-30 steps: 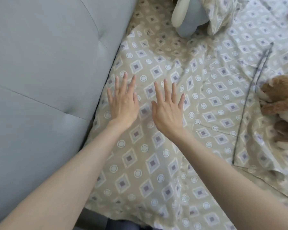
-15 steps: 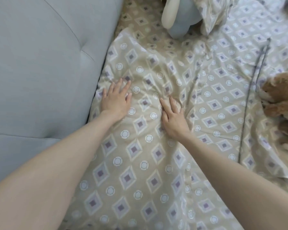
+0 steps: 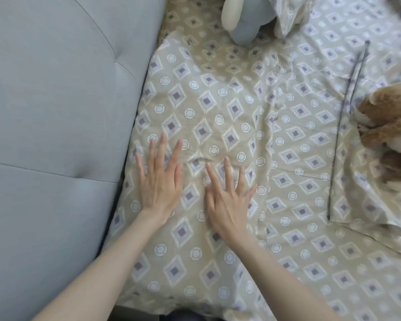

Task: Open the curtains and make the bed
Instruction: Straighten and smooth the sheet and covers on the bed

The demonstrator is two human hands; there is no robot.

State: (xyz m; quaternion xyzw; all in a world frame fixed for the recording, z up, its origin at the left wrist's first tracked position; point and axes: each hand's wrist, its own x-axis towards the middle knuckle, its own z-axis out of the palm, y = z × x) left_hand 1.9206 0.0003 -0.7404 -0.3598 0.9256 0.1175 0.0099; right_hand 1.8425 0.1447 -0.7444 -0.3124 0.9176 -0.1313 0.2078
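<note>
A beige pillow [image 3: 218, 107] with a diamond and ring pattern lies against the grey padded headboard [image 3: 56, 135]. My left hand [image 3: 160, 179] lies flat on the pillow near its left edge, fingers straight and spread. My right hand [image 3: 227, 200] presses flat beside it, fingers straight, with small wrinkles in the cloth at the fingertips. A duvet [image 3: 310, 147] in the same pattern with a dark zip line [image 3: 343, 126] spreads to the right. No curtains are in view.
A brown plush toy [image 3: 389, 126] lies on the duvet at the right edge. A grey and cream plush toy [image 3: 245, 17] sits at the top, next to another patterned pillow [image 3: 294, 10]. The headboard fills the whole left side.
Both hands have slid back toward me along the pillow and their fingers have straightened flat. The bunched folds between them have smoothed out.
</note>
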